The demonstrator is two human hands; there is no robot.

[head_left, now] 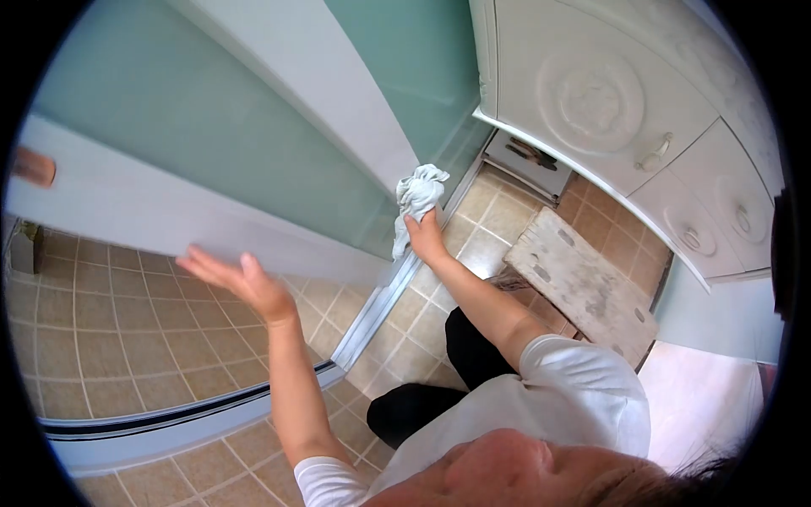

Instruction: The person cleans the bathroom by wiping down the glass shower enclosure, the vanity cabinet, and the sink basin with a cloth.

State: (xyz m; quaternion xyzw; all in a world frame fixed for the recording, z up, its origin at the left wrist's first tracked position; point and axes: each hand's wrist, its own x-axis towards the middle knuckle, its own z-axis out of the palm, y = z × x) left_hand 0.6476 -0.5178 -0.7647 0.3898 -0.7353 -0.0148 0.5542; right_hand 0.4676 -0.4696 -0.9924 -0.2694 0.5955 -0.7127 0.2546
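White cloth, bunched at the foot of a frosted glass door, near the floor track. The person's right hand clamps it between thumb and fingers. The left hand is outstretched and holds nothing, its fingers straight, beside the door's white rail; whether they touch it is unclear. For even contact, the cloth is probably best pressed flat, loose ends tucked in, the free palm steadying the door. To the right are a wooden stool and white cabinets. The cloth hides most right-hand fingertips; dark items under the cabinets are hard to identify, and a black border crops the edges.
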